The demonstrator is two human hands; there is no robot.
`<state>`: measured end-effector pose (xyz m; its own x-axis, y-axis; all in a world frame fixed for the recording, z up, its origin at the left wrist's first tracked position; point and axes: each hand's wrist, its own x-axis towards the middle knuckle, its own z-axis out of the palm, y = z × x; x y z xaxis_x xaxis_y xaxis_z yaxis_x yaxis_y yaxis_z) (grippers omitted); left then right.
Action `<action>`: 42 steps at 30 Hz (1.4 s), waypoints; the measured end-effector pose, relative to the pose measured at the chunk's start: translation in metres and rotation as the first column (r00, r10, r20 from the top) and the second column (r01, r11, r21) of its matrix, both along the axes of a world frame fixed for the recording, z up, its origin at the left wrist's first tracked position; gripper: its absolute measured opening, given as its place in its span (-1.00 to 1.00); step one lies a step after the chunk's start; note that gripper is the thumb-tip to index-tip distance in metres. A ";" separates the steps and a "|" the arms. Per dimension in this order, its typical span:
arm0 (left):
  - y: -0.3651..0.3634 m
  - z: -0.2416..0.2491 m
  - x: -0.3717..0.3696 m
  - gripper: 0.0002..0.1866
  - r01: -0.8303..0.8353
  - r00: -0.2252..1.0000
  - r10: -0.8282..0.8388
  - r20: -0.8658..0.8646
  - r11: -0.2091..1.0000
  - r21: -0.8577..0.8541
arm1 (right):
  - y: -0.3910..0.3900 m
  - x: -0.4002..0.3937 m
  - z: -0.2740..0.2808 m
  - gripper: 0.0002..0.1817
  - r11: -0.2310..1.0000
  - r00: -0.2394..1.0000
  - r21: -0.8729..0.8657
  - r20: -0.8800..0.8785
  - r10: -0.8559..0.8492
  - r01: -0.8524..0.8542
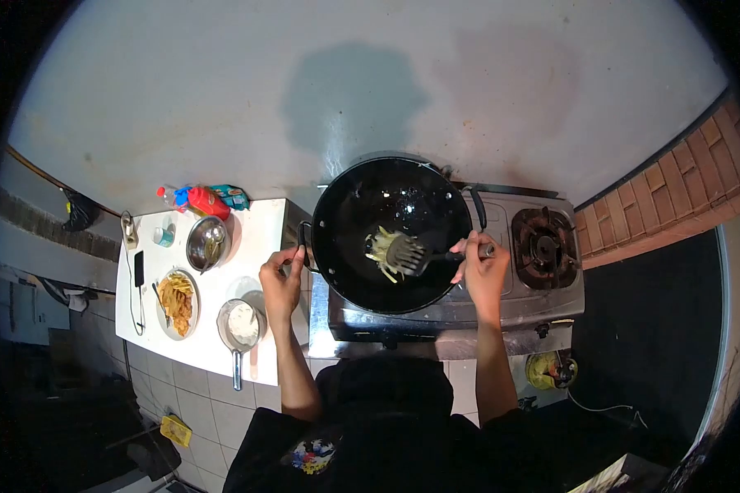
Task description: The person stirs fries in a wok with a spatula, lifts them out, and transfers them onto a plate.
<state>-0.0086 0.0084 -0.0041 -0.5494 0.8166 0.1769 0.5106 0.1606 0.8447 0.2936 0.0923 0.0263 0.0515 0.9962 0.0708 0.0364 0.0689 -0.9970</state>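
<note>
A large black wok (353,283) sits over the left side of the stove. My left hand (281,283) grips the wok's left loop handle, fingers closed round it. In my right hand (480,267) is a slotted spatula (411,256), its handle running through my closed fingers. The spatula's dark slotted head lies low in the wok, touching pale strips of food (382,242) that look like cut potato. Some shiny wet spots show on the wok's inner wall. The wok's right loop handle (476,207) is free.
A bare burner (544,246) is at the stove's right. On the white table (214,308) at left stand a saucepan (242,322) with white contents, a plate of fried food (177,304), a metal bowl (207,244), a phone (139,268) and bottles by the wall.
</note>
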 end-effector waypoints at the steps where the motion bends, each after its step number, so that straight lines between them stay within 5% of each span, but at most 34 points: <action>1: 0.000 0.001 0.000 -0.74 -0.001 1.000 0.001 0.007 1.000 -0.006 | -0.002 -0.002 -0.002 -0.62 1.000 1.000 -0.016 0.011 -0.009 0.009; 14: -0.001 0.004 0.001 -0.69 0.001 1.000 0.000 0.010 0.999 -0.035 | -0.001 -0.006 0.004 -0.65 0.997 0.999 0.066 -0.029 0.028 -0.026; 22: -0.002 0.008 0.004 -0.73 -0.002 1.000 0.003 0.029 1.000 -0.015 | -0.001 -0.007 -0.009 -0.69 0.988 0.983 0.049 0.113 0.142 -0.148; 30: -0.002 0.006 0.006 -0.73 -0.029 0.999 0.029 0.012 0.999 -0.029 | 0.009 -0.001 0.003 -0.67 0.996 0.999 0.088 -0.044 -0.015 0.019; 33: -0.003 0.005 0.005 -0.73 -0.028 1.000 0.028 0.009 0.999 -0.025 | 0.009 -0.004 -0.001 -0.72 0.998 0.995 0.044 0.080 -0.057 0.054; 35: -0.002 0.004 0.005 -0.73 -0.017 1.000 0.017 0.000 1.000 -0.023 | 0.005 -0.009 0.000 -0.73 0.983 0.978 0.163 0.203 0.046 -0.080; 40: -0.002 0.005 0.006 -0.74 -0.035 0.999 0.035 -0.017 0.999 -0.035 | 0.010 -0.010 0.028 -0.74 0.968 0.963 0.234 0.270 0.023 -0.089; 42: -0.003 0.005 0.006 -0.74 -0.029 0.999 0.028 -0.020 0.999 -0.031 | 0.020 -0.009 0.039 -0.73 0.899 0.836 0.413 0.537 -0.113 -0.144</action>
<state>-0.0024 0.0058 0.0013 -0.5693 0.8059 0.1626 0.5219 0.2015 0.8288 0.2844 0.1127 0.0650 -0.1378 0.8599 0.4916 0.5481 0.4796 -0.6853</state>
